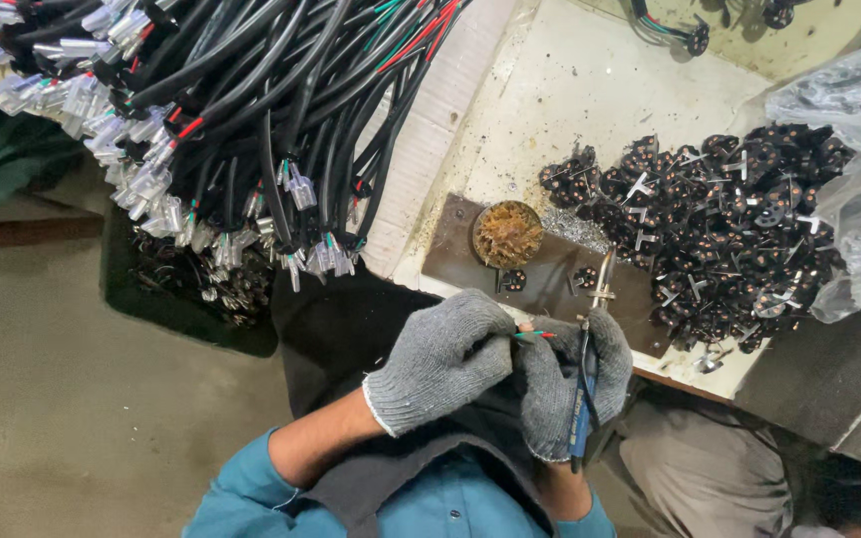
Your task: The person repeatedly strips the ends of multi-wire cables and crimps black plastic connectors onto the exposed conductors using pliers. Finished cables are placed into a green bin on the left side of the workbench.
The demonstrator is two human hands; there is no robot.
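Your gloved left hand [447, 357] pinches thin coloured wires [533, 336]. Your right hand [572, 384] holds a blue-handled soldering iron [582, 391] beside black connectors [719, 229] on the table [590, 90].

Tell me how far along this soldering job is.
Nothing shows as finished. In hand: left hand holds wire ends, right hand holds the soldering iron. Left: a big pile of black plugs and a hanging bundle of cables.
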